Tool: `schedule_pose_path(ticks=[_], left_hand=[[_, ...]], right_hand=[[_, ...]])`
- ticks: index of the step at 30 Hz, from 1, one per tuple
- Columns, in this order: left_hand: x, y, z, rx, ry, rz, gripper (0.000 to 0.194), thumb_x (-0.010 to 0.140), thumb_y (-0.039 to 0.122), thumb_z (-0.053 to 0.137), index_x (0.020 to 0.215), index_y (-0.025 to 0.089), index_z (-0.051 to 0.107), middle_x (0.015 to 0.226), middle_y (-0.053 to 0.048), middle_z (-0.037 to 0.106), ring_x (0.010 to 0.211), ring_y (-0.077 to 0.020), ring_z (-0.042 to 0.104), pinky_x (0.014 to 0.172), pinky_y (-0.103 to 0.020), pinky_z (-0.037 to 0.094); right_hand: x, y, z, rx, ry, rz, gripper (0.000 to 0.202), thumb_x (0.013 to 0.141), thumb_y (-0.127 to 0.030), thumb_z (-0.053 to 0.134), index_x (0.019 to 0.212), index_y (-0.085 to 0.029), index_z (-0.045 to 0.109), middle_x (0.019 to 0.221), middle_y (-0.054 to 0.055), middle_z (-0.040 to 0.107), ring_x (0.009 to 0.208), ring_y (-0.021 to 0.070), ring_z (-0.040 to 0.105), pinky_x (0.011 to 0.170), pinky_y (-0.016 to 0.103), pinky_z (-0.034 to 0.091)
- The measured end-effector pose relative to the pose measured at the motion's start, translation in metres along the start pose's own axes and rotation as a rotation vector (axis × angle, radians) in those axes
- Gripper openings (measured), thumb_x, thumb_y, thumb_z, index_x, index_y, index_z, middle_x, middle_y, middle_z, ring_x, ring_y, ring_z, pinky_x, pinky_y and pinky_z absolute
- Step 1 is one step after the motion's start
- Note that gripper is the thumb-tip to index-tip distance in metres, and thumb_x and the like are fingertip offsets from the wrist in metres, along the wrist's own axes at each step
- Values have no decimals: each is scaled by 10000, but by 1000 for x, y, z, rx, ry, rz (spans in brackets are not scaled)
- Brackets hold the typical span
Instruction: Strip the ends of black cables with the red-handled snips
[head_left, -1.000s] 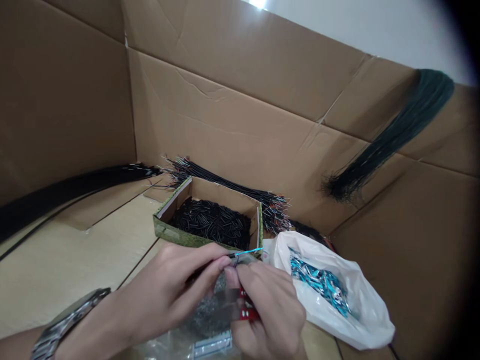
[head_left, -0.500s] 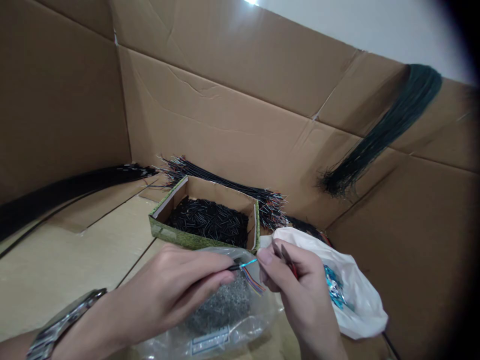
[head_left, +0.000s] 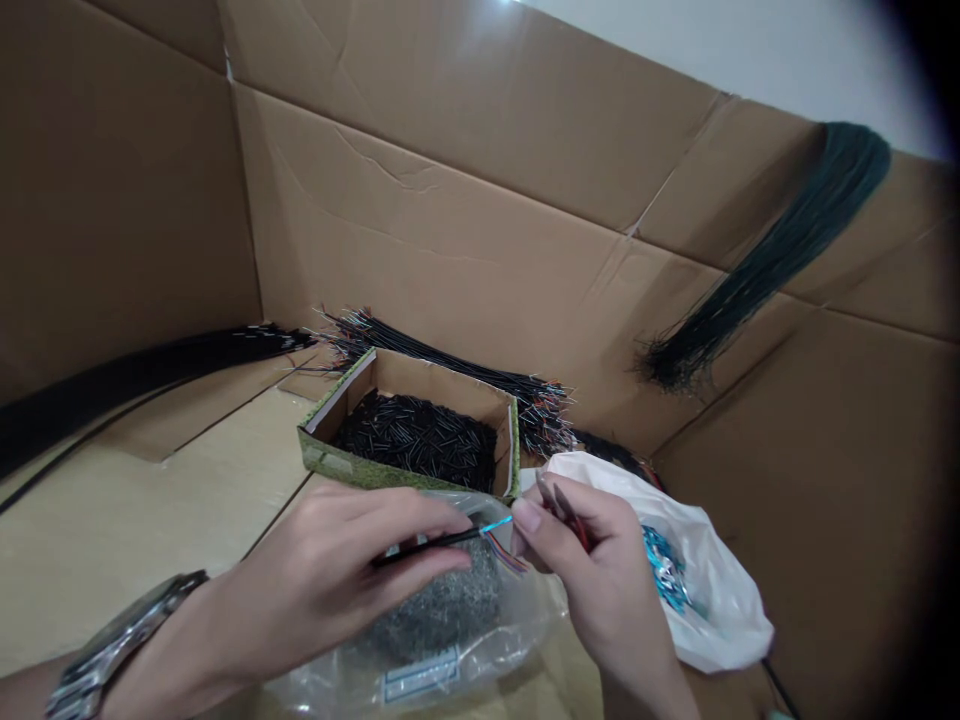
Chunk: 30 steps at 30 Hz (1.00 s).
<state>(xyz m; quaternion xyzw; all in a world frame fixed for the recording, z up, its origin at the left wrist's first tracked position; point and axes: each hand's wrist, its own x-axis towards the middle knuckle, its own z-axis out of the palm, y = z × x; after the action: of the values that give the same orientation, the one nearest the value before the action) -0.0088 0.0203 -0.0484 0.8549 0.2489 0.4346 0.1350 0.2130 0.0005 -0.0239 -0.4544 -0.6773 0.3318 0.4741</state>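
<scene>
A black cable with a blue strand and several thin coloured wires at its stripped end lies across my left hand, between thumb and fingers. My right hand pinches the tip of the blue strand between thumb and forefinger. Red-handled pliers also rest in my right hand, their metal jaws pointing up and apart. Below the cable is a clear plastic bag with a grey wiry mass inside.
An open green-edged box of short black pieces stands behind my hands. A white bag with blue scraps is at the right. Bundles of black cable lie behind; a dark green bundle hangs over the cardboard wall.
The thumb and fingers of my left hand have parted somewhat, showing more of the black cable. My right hand still pinches the blue strand.
</scene>
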Motion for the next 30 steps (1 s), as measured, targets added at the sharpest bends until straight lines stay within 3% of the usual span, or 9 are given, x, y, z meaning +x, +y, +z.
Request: schedule_pose_path(ticks=[7, 12, 14, 17, 21, 26, 28, 30], left_hand=[[1, 4, -3, -86, -90, 39, 243, 1021, 120, 504, 1228, 215, 591, 940, -22, 740, 758, -147, 691, 677, -241, 501], [7, 15, -8, -301, -326, -260, 281, 1071, 189, 362, 898, 216, 582, 782, 25, 628, 733, -114, 613, 705, -204, 495], [10, 18, -9, -364, -361, -356, 328, 1084, 261, 345, 871, 219, 591, 732, 34, 591, 673, -105, 579, 644, -178, 498], [14, 20, -9, -403, -304, -379, 267, 1066, 322, 413, 985, 232, 651, 791, 23, 643, 685, -111, 601, 610, -170, 515], [15, 18, -6, -302, -238, -323, 197, 1026, 263, 505, 1000, 233, 698, 915, 6, 737, 840, -149, 689, 695, -195, 552], [6, 12, 1, -202, -118, -305, 200, 1021, 238, 534, 1123, 296, 696, 958, 46, 754, 912, -124, 706, 735, -156, 545], [3, 11, 2, -182, -92, -307, 189, 1022, 253, 534, 1121, 293, 690, 965, 45, 751, 875, -118, 697, 723, -157, 537], [2, 11, 2, -173, -135, -325, 181, 1035, 269, 507, 1045, 259, 688, 827, 45, 719, 731, -109, 662, 619, -158, 504]], right_hand=[[-1, -16, 7, -160, 110, -158, 335, 847, -264, 613, 524, -180, 581, 465, -57, 398, 449, 75, 325, 399, 181, 263], [-1, -17, 11, -171, 156, -235, 302, 835, -214, 610, 535, -183, 580, 460, -67, 412, 426, 64, 321, 391, 173, 259], [0, -14, 11, -170, 153, -270, 292, 844, -212, 612, 555, -185, 584, 474, -66, 438, 422, 63, 338, 394, 175, 272], [2, -9, 10, -187, 141, -296, 276, 867, -218, 617, 593, -190, 608, 498, -59, 484, 437, 72, 375, 410, 185, 297], [4, -6, 8, -193, 125, -268, 232, 912, -249, 629, 687, -200, 654, 552, -53, 557, 489, 83, 450, 456, 188, 361], [3, -3, 11, -147, 110, -248, 113, 916, -222, 650, 813, -219, 696, 627, -54, 617, 528, 82, 493, 483, 178, 399], [2, -2, 12, -108, 104, -232, 68, 914, -223, 659, 864, -227, 705, 655, -48, 637, 530, 87, 502, 478, 187, 405], [3, -1, 13, -90, 93, -209, 52, 913, -232, 662, 894, -225, 710, 668, -38, 644, 532, 96, 507, 467, 199, 401]])
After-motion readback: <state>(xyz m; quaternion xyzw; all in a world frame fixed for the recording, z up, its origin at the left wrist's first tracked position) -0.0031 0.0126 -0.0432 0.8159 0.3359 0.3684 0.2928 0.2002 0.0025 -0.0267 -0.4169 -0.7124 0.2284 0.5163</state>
